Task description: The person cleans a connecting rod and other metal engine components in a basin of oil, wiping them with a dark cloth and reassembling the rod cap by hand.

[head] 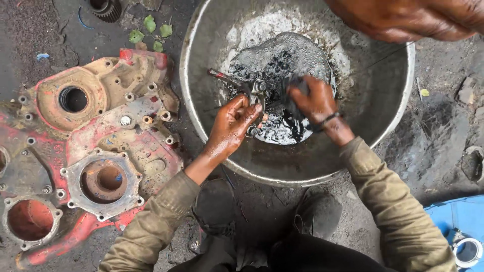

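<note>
Metal part (254,90), left hand (232,123) gripping, right hand (312,100) clutching rag (295,88)

engine cover (96,151) on ground left of basin (398,121); metal part (252,90) in basin.

Left hand (233,123) grips a small oily metal part (254,93) over the dark liquid in the wide grey metal basin (201,108). Right hand (315,100) presses a blackened rag (295,88) against it. Red-painted cast engine cover (96,151) lies on the ground just left of the basin.
</note>
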